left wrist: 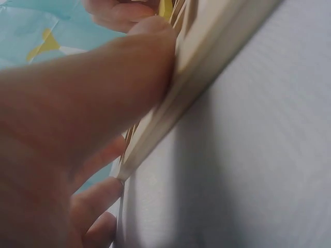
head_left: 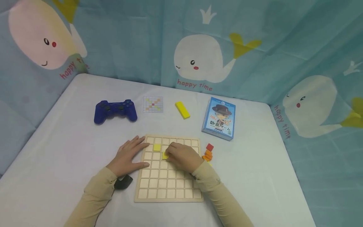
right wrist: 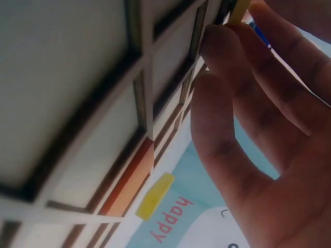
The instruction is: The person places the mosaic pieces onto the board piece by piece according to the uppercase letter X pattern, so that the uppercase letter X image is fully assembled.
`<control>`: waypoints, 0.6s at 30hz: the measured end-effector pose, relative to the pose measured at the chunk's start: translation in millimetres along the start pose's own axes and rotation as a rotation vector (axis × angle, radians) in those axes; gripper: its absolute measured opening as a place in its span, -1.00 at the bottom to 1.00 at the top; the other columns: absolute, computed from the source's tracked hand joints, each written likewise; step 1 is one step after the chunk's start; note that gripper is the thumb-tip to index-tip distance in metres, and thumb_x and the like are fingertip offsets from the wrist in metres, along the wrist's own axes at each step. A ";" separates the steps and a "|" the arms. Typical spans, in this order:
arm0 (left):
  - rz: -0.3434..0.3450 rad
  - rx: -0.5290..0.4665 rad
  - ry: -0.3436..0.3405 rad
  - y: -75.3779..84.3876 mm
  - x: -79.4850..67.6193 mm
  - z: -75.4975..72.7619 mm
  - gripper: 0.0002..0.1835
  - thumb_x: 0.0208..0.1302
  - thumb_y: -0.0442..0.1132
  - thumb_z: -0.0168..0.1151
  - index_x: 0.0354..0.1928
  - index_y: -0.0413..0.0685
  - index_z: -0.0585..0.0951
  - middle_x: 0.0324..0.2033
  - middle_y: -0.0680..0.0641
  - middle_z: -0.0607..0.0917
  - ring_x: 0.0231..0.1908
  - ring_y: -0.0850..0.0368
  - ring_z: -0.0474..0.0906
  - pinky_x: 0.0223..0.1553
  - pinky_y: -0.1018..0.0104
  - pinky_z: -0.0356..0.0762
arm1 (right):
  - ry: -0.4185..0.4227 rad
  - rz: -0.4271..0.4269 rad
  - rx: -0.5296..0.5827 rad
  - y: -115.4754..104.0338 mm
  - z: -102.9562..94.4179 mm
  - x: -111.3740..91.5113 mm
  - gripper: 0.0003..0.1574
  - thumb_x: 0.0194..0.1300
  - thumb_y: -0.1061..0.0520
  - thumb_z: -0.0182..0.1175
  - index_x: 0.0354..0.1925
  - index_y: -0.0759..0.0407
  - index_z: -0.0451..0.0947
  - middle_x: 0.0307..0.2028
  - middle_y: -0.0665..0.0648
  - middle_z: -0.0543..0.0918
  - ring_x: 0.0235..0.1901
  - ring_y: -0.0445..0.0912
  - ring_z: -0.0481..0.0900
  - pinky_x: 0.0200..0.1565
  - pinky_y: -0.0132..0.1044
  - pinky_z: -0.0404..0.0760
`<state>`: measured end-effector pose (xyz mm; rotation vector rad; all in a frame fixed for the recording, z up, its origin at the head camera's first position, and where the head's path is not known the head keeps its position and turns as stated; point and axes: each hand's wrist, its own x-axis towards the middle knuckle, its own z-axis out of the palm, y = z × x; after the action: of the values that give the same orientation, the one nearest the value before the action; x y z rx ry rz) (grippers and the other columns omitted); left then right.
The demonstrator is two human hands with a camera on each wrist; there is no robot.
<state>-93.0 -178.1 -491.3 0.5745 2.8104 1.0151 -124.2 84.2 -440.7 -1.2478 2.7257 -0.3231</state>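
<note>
a yellow tile [head_left: 164,156] is pinched narrowly between the thumb and fingers of the right hand [head_left: 182,156]. it is held at the board [head_left: 168,200], third row from the far edge, third column from the left; whether it is fully seated cannot be told. a second tile [head_left: 157,147], also yellow, is set in the cell diagonally beyond it, to the left. the board is of pale wood, divided into square cells, and is laid flat on the white surface [head_left: 255,176]. some cells are covered by the right hand.

the left hand [head_left: 127,158] is laid at the board's left edge, its fingers spread wide and nothing held; the rim is touched by its thumb.

just beside the board's right edge are seen a red tile [head_left: 210,147], a few orange tiles [head_left: 208,154] and the corner of a further yellow piece [head_left: 209,163], mostly hidden by the right sleeve [head_left: 212,186].

beyond the board, from left to right: a blue controller [head_left: 115,110], a card [head_left: 153,104] printed with a coloured grid, a yellow block [head_left: 182,110] and a blue box [head_left: 219,119]. the surface is backed by a whale-print curtain [head_left: 127,47].
</note>
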 end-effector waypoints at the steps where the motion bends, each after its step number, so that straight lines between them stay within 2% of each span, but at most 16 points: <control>1: 0.001 0.000 0.003 0.1 -0.2 0.0 -0.17 0.03 0.18 0.38 0.33 0.03 0.38 0.43 -0.14 0.20 0.45 -0.20 -0.06 0.40 -0.22 -0.19 | -0.001 -0.001 0.001 -0.1 0.3 0.2 -0.77 0.31 0.01 0.24 -0.09 0.03 0.58 -0.15 -0.08 0.61 -0.17 -0.23 0.62 -0.08 -0.40 0.62; 18: 0.020 0.019 0.021 -0.6 -0.7 0.9 -0.18 0.04 0.19 0.38 0.33 0.03 0.38 0.42 -0.15 0.22 0.44 -0.20 -0.03 0.40 -0.21 -0.16 | 0.027 -0.025 -0.054 -2.2 6.7 4.5 -0.77 0.26 0.03 0.29 -0.12 0.04 0.60 -0.18 -0.07 0.61 -0.19 -0.24 0.59 -0.08 -0.46 0.59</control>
<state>-92.4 -178.3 -492.4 0.5983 2.8409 1.0056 -124.3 78.4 -446.8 -1.3012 2.7616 -0.2722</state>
